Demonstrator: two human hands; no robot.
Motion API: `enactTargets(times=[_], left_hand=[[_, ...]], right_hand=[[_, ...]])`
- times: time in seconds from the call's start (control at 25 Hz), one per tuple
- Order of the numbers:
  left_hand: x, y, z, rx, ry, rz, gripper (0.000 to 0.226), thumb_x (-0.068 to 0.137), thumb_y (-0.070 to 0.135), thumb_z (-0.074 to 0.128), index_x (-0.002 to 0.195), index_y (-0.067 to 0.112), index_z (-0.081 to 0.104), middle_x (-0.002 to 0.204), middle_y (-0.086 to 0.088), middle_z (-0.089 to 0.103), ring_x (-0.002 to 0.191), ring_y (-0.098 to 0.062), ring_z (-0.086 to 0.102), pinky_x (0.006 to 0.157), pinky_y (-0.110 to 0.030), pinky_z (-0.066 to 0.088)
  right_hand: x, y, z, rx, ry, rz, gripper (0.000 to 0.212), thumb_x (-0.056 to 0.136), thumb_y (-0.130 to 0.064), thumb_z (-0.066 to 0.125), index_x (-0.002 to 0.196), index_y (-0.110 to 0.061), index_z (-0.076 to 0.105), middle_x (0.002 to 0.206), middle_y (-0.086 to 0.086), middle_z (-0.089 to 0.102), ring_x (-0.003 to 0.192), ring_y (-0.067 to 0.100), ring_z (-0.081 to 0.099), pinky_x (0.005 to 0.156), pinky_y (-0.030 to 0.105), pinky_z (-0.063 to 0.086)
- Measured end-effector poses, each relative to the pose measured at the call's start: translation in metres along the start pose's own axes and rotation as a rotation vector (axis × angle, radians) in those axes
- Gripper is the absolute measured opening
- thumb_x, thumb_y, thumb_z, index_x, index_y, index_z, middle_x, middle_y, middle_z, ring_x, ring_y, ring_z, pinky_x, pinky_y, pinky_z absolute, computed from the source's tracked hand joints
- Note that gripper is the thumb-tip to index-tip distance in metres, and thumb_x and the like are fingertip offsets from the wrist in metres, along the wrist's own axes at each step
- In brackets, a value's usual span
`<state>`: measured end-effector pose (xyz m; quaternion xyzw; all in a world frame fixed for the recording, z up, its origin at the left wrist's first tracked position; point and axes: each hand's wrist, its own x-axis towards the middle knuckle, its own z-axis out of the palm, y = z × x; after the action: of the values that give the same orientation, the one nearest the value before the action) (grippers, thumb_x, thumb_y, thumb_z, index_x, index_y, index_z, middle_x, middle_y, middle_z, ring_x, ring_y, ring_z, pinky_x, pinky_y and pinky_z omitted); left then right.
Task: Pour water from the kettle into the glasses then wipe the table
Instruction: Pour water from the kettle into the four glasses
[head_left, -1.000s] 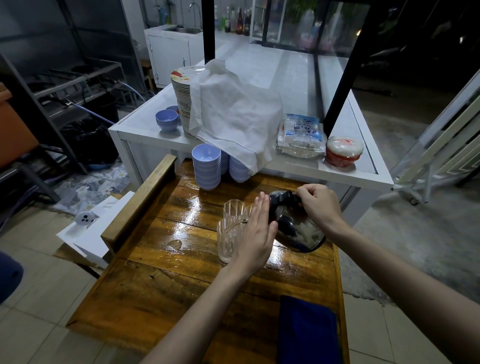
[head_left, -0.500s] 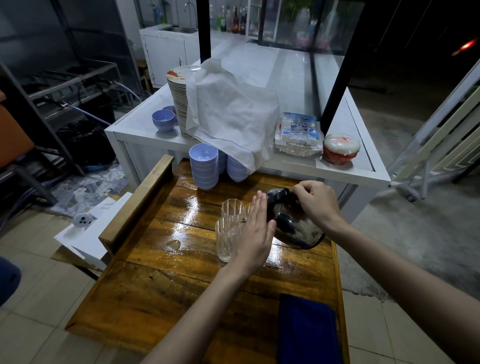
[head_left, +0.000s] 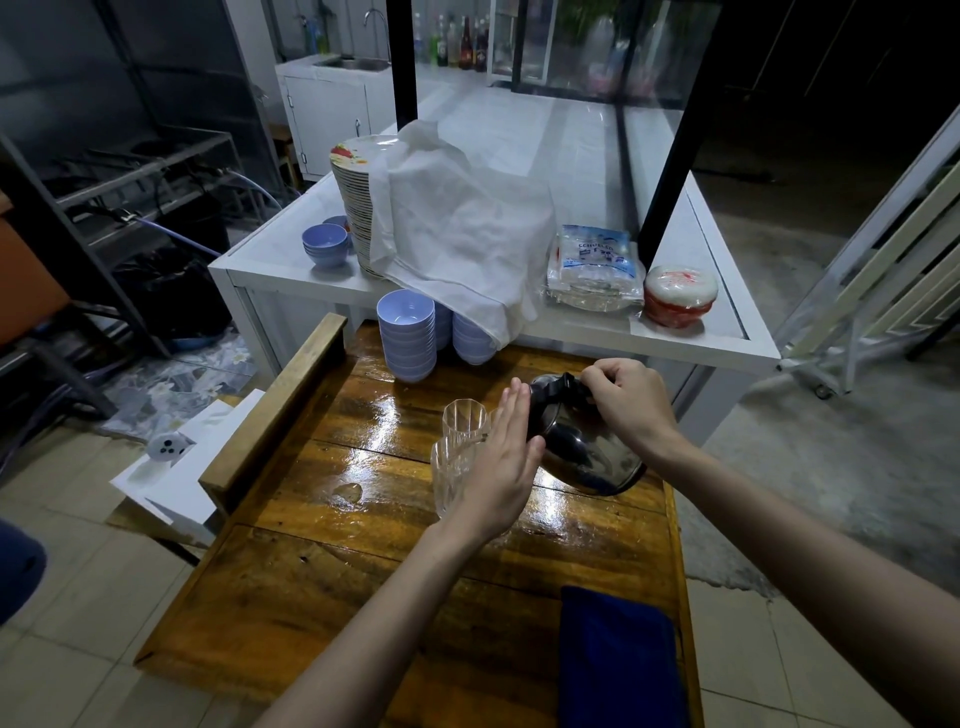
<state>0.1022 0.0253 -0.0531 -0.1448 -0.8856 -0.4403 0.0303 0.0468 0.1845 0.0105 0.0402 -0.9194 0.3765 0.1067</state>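
A clear packet (head_left: 595, 260) with a blue printed label is seen on the white counter (head_left: 691, 340); its letters are too small to be read, perhaps "SCHUEL…". Beside it a red-and-white tub (head_left: 678, 296) is set, and a plate stack (head_left: 353, 208) is draped with a white cloth (head_left: 462, 223). Lilac bowls (head_left: 405, 332) are stacked on the wet, glossy wooden table (head_left: 363, 571), where a blue cloth (head_left: 618, 660) is laid at the near edge. The dark kettle (head_left: 582, 441) is tilted toward two glasses (head_left: 464, 420) at the table's middle. Its handle is gripped by the curled right hand (head_left: 628, 402). The left hand (head_left: 506, 467) is held flat, fingers straight, between glasses and kettle. A sink (head_left: 353, 65) and bottles (head_left: 462, 41) are visible behind.
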Motion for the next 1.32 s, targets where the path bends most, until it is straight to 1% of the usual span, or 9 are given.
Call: enactTargets(times=[0.12,0.32,0.52,0.76,0.96,1.04,1.12,1.2,1.32], left_hand=[[-0.001,0.000,0.001,-0.007,-0.002,-0.006,0.059,0.103,0.029,0.029,0.151,0.019,-0.003,0.159,0.006,-0.009,0.145,-0.003,-0.011,0.119,-0.022,-0.001],[-0.003,0.001,0.001,-0.006,-0.009,-0.018,0.059,0.103,0.031,0.028,0.151,0.021,-0.004,0.158,0.008,-0.012,0.145,-0.002,-0.012,0.116,-0.019,-0.002],[-0.002,0.004,0.005,-0.018,0.011,-0.016,0.059,0.103,0.031,0.029,0.151,0.020,-0.004,0.160,0.005,-0.010,0.145,-0.002,-0.011,0.116,-0.018,-0.002],[-0.001,0.008,0.008,-0.034,0.021,-0.014,0.059,0.103,0.029,0.029,0.151,0.019,-0.003,0.160,0.005,-0.010,0.145,-0.003,-0.012,0.117,-0.019,-0.004],[0.001,0.006,0.008,-0.020,0.023,-0.014,0.060,0.103,0.032,0.029,0.151,0.022,-0.004,0.160,0.006,-0.011,0.145,-0.001,-0.013,0.115,-0.017,-0.004],[0.001,0.005,0.008,-0.017,0.013,-0.005,0.060,0.103,0.032,0.029,0.151,0.021,-0.004,0.160,0.006,-0.011,0.145,-0.002,-0.013,0.117,-0.020,-0.003],[0.002,0.004,0.008,-0.005,0.004,0.000,0.060,0.103,0.031,0.029,0.151,0.021,-0.004,0.160,0.005,-0.011,0.145,-0.003,-0.013,0.118,-0.024,-0.001],[0.003,0.004,0.006,0.013,0.007,0.016,0.059,0.103,0.030,0.029,0.152,0.020,-0.003,0.160,0.004,-0.010,0.145,-0.004,-0.012,0.119,-0.025,-0.001],[0.009,0.006,0.006,0.036,0.001,0.042,0.058,0.103,0.028,0.029,0.152,0.018,0.001,0.160,0.004,-0.007,0.146,-0.005,-0.010,0.119,-0.024,-0.002]], right_hand=[[0.000,0.001,0.000,0.000,0.000,-0.007,0.037,0.091,-0.023,0.053,0.058,-0.012,0.065,0.060,0.006,0.064,0.065,0.023,0.060,0.067,0.032,0.036],[0.002,0.003,-0.001,-0.004,-0.004,-0.016,0.036,0.091,-0.025,0.053,0.061,-0.009,0.068,0.062,0.009,0.067,0.066,0.025,0.062,0.067,0.032,0.039],[0.005,0.003,-0.004,-0.026,-0.003,-0.022,0.036,0.090,-0.027,0.052,0.062,-0.010,0.068,0.061,0.006,0.066,0.067,0.025,0.062,0.076,0.038,0.042],[0.007,0.004,-0.007,-0.047,0.012,-0.015,0.036,0.089,-0.024,0.053,0.059,-0.010,0.065,0.057,0.004,0.063,0.066,0.026,0.061,0.075,0.037,0.041],[0.008,0.006,-0.006,-0.033,0.011,-0.002,0.036,0.089,-0.025,0.053,0.060,-0.009,0.066,0.060,0.008,0.066,0.065,0.026,0.062,0.062,0.034,0.043],[0.009,0.007,-0.006,-0.017,0.007,0.009,0.035,0.089,-0.025,0.053,0.062,-0.008,0.068,0.062,0.010,0.067,0.066,0.026,0.063,0.062,0.036,0.047],[0.008,0.007,-0.006,-0.013,0.012,0.016,0.035,0.089,-0.025,0.053,0.063,-0.007,0.068,0.064,0.012,0.068,0.066,0.026,0.064,0.059,0.034,0.046],[0.007,0.008,-0.007,0.019,0.001,0.056,0.034,0.089,-0.023,0.053,0.065,-0.005,0.069,0.066,0.012,0.069,0.064,0.024,0.062,0.055,0.030,0.042],[0.005,0.020,-0.007,0.143,-0.027,0.172,0.037,0.086,-0.030,0.052,0.066,-0.001,0.065,0.063,0.012,0.062,0.064,0.020,0.056,0.059,0.032,0.041]])
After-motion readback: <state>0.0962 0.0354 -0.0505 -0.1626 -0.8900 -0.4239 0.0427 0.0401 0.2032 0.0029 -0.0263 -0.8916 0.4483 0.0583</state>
